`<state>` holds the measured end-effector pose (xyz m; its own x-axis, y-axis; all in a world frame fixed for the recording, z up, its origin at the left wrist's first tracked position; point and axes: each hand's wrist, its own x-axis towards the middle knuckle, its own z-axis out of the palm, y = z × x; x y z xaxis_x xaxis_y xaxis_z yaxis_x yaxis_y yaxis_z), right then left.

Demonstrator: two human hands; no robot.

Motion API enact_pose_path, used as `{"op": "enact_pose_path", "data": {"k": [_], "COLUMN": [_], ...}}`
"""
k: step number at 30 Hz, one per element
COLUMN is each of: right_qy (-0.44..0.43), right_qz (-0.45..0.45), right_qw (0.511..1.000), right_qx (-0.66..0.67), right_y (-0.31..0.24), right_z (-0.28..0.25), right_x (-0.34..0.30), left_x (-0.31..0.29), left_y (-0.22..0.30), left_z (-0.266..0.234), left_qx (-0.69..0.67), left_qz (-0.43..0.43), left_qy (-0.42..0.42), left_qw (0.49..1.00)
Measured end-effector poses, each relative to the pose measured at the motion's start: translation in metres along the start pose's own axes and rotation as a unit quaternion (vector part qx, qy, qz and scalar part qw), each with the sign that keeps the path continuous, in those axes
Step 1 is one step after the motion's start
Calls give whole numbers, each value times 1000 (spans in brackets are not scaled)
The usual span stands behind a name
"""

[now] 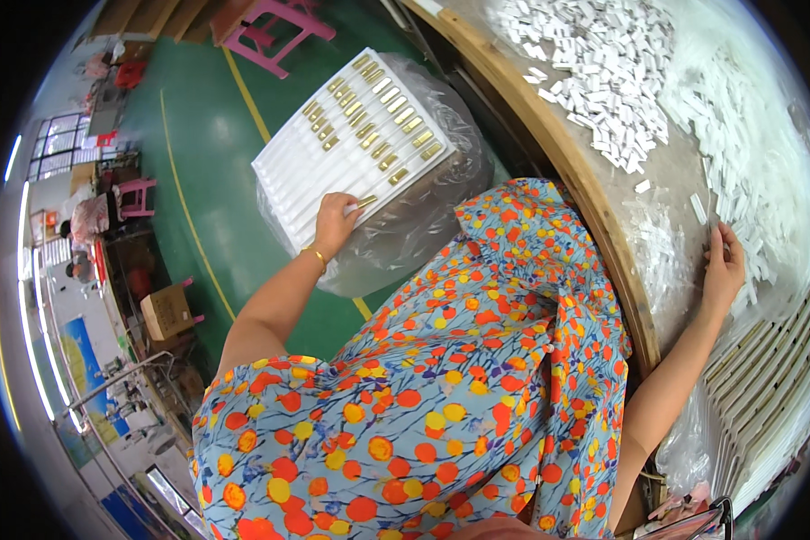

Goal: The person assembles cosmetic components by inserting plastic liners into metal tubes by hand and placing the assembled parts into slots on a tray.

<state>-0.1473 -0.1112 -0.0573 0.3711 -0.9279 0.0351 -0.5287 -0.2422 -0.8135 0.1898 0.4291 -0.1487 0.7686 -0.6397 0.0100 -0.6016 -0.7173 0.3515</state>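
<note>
My left hand (334,224) is at the near edge of a white tray (301,180), thumb and fingers pinched on a small gold rectangular piece (362,203). Several rows of similar gold pieces (366,131) lie in the far and right parts of the tray, while its left part shows bare grooves. Over on the table to the right, my right hand (725,270) has its fingers closed at the edge of a heap of clear strips (738,153). Whatever those fingertips hold is too small to make out. One loose white piece (698,209) lies just beyond them.
Small white rectangular pieces (607,81) lie heaped on the wooden-edged table (549,126). Stacked white trays (774,396) stand at the right. Clear plastic wrap (459,117) surrounds the support under the tray. A pink stool (279,36) is on the green floor; another person (90,220) sits far left.
</note>
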Motion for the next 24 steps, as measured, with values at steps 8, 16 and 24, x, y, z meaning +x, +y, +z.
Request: {"op": "enact_pose_path", "data": {"k": [8, 16, 24], "right_qy": [38, -11, 16], "right_qz": [-49, -175, -86], "right_qw": [998, 982, 982], "right_qx": [8, -74, -170], "right_y": [4, -79, -77], "right_z": [6, 5, -8], "right_x": [-5, -19, 12], "left_x": [-4, 21, 112], "left_y": [-8, 14, 186], "left_z": [6, -8, -19], "left_qx": [18, 22, -214], "left_qz": [48, 34, 130], "left_qy": [1, 32, 110], "left_qw": [999, 999, 962]}}
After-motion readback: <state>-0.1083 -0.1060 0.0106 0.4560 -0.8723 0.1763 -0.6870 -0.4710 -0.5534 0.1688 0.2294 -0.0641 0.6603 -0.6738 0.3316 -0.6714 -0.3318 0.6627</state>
